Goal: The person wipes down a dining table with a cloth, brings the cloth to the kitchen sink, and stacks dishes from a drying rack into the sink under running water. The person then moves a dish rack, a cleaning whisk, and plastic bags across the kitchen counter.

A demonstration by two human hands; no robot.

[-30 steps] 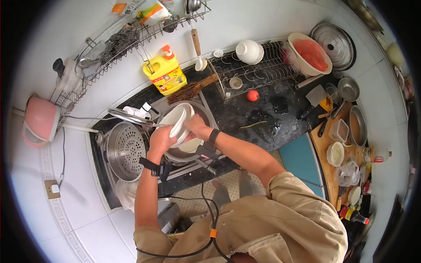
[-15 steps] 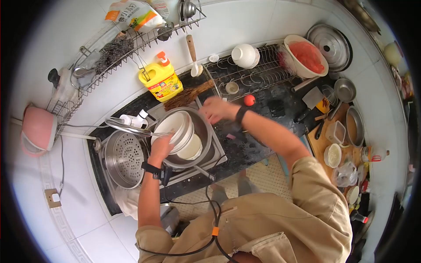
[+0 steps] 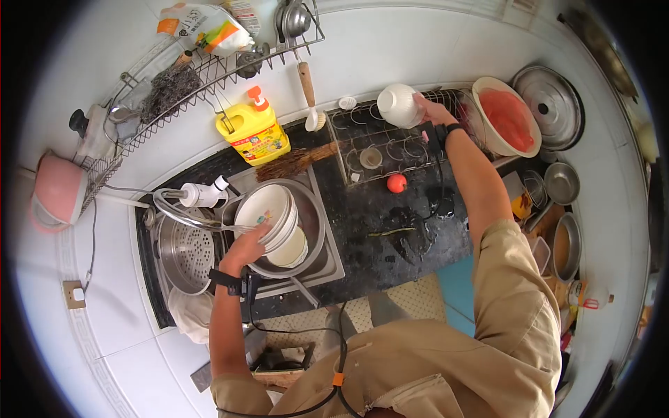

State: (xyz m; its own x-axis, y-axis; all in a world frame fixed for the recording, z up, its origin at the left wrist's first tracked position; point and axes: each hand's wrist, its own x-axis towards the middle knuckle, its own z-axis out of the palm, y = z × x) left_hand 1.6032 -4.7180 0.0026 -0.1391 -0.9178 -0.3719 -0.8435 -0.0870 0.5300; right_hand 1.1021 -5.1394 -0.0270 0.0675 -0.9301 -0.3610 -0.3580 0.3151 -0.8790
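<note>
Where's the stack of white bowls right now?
In the head view, the stack of white bowls is left of centre, in the big metal basin, with the left hand at its near edge.

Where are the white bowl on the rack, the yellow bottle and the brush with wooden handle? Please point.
White bowl (image 3: 395,105): head view, on its outer side.
Yellow bottle (image 3: 259,132): head view, on its body.
Brush with wooden handle (image 3: 306,83): head view, on the handle.

I see smooth, glossy stacked bowls (image 3: 267,212); shiny metal basin (image 3: 317,233); glossy black countertop (image 3: 348,240); rough straw brush (image 3: 289,164); smooth plastic jug (image 3: 255,136); matt cloth shirt (image 3: 460,352).
</note>
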